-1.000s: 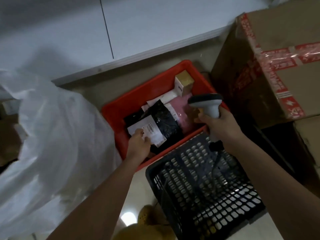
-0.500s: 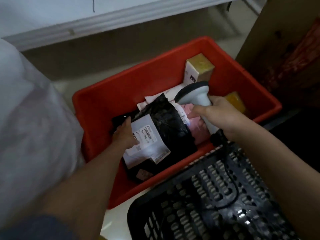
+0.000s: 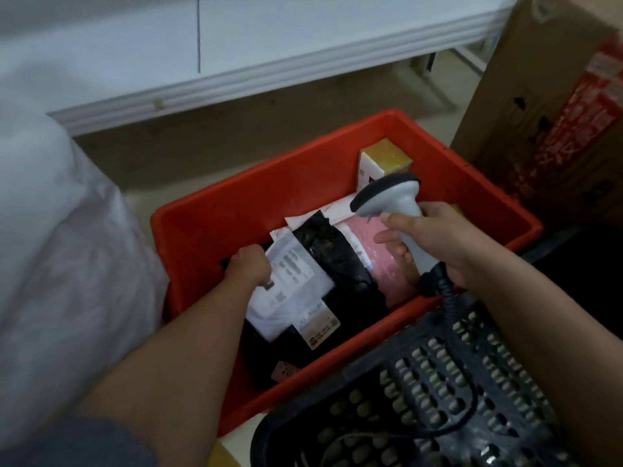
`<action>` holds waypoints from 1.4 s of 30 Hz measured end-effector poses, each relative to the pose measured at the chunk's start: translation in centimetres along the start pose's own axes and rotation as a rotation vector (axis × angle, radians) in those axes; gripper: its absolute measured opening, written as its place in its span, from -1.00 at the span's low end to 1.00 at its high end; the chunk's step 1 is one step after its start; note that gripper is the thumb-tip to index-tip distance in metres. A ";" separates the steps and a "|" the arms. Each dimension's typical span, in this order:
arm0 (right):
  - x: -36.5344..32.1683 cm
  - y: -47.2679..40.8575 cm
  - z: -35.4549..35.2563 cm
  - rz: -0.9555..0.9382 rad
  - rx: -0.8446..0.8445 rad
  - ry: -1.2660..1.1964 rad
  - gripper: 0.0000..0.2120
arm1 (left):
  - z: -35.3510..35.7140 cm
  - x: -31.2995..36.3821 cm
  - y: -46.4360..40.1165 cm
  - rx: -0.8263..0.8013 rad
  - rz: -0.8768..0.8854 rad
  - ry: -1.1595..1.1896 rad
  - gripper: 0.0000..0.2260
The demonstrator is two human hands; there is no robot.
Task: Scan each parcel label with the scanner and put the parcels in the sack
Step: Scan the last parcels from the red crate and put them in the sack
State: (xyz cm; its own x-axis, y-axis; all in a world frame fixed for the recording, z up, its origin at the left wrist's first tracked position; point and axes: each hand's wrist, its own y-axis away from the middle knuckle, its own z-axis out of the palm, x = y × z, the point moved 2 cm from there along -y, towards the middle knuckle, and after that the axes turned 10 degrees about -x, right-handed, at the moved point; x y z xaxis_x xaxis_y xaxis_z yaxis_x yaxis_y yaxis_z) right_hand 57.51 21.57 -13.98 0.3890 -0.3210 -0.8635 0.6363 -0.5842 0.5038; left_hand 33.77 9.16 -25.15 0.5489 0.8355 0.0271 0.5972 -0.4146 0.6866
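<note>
Grey scanner (image 3: 387,200) sits in the right hand (image 3: 438,244), grip clamped round the handle w/ index finger across the front near the trigger; head tilts down-left toward the parcels. Coiled cable (image 3: 448,298) drops off the handle over the black crate (image 3: 438,399) at near right. Left hand (image 3: 247,267) pinches the far-left edge of the black parcel (image 3: 337,264), fingers curled on it, inside the orange tub (image 3: 215,237).

To scan well: white label (image 3: 290,291) already faces up, so lift that edge a bit to flatten the creases & tip the barcode toward the scanner head, which looks aimed past the label at the pink parcel (image 3: 387,264) beside it. Swing it left, then trigger. Keep the thumb off the barcode. Glossy poly may glare, so angle slightly.

White sack (image 3: 67,247) waits at left, just beside the tub. Small gold box (image 3: 384,160) stands at the tub's far side.
</note>
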 end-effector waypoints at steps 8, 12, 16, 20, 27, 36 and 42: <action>-4.6 4.8 -2.1 0.037 0.092 -0.130 -0.60 | -3.8 4.5 7.1 0.344 0.161 0.923 -0.77; -7.8 9.2 -1.9 0.142 0.115 -0.256 -0.65 | -4.4 5.2 12.5 0.121 0.208 1.241 -0.65; -13.1 14.5 -1.9 0.193 0.034 -0.303 -0.65 | -7.3 4.9 19.0 0.043 0.193 1.268 -0.73; -19.0 19.2 -1.5 0.174 -0.018 -0.285 -0.66 | -10.8 4.9 25.7 0.037 0.174 1.305 -0.76; -26.1 26.1 0.2 0.093 -0.084 -0.276 -0.66 | -16.3 3.9 34.1 0.066 0.183 1.218 -0.77; -31.8 31.1 1.1 0.058 -0.002 -0.350 -0.71 | -20.3 2.7 37.8 0.044 0.130 1.275 -0.76; -34.6 33.2 0.7 0.049 0.022 -0.362 -0.72 | -21.9 2.8 39.3 0.023 0.145 1.324 -0.69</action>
State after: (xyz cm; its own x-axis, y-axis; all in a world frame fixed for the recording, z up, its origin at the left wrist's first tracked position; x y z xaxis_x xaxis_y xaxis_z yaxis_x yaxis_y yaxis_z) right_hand 64.70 12.77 32.65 0.1555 -0.5898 -0.7924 0.6065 -0.5762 0.5479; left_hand 45.93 3.14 17.81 -0.3634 0.4963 0.7884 0.5987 -0.5240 0.6058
